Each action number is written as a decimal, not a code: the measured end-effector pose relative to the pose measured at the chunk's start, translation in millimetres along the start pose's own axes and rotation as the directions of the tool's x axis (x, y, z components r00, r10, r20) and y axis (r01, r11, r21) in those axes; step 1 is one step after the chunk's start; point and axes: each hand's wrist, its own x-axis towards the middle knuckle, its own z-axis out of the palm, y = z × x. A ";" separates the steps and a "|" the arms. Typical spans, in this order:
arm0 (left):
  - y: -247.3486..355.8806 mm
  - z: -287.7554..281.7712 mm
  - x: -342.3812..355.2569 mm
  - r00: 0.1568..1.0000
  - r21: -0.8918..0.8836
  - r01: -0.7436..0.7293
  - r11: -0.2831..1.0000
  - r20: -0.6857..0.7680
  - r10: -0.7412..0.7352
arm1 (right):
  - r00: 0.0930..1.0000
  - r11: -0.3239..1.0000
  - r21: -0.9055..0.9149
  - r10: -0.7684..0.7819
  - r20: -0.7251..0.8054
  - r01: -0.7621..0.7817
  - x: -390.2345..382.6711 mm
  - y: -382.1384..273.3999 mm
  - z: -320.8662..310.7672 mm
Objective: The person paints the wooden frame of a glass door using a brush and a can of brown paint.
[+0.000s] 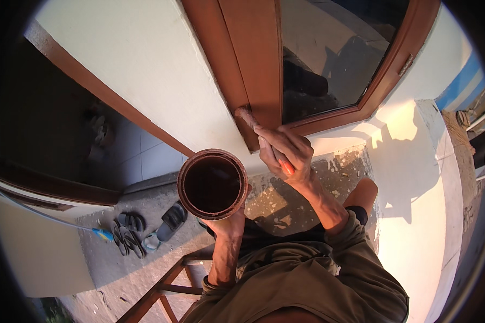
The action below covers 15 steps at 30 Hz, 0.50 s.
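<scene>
My left hand (231, 222) is wrapped round an open paint can (184, 202), held up in front of me with its round mouth facing upward. Dark brown paint (212, 183) shows inside, and the rim is smeared with it. In my right hand (289, 152) is a paintbrush (286, 167) with an orange-red handle end. Its bristles (244, 114) touch the low part of a brown wooden window frame (258, 64), near the frame's bottom left corner. Darker, wet-looking brown surrounds the bristle tips. The fingers hide the middle of the brush.
Glass (334, 70) fills the frame's right part. A white wall (140, 64) separates it from a dark doorway (43, 107) at left. Below lie several sandals (172, 220) and a blue-ended hose (101, 233). A brown wooden frame (161, 288) stands near my left arm. A white ledge (415, 226) runs along the right.
</scene>
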 end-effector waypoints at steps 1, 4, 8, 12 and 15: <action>-0.4 0.8 0.4 1.000 -0.005 -0.001 1.000 0.000 0.001 | 1.000 1.000 -0.016 0.005 -0.001 -0.005 1.4 0.3 -0.2; -0.8 2.6 0.3 0.999 0.002 0.004 1.000 -0.044 -0.004 | 0.993 0.996 0.016 -0.089 -0.079 0.090 5.1 7.1 6.7; -1.4 3.8 0.5 1.000 -0.006 0.001 1.000 -0.027 -0.001 | 0.988 0.993 0.024 -0.115 -0.105 0.119 13.5 5.0 6.9; -2.0 6.5 1.2 0.999 0.011 -0.004 1.000 -0.035 0.005 | 0.988 0.994 0.027 -0.107 -0.111 0.110 19.7 1.2 4.0; -1.7 6.1 1.6 0.999 0.006 -0.005 1.000 -0.043 0.005 | 0.987 0.994 0.033 -0.103 -0.123 0.108 25.2 -2.2 0.8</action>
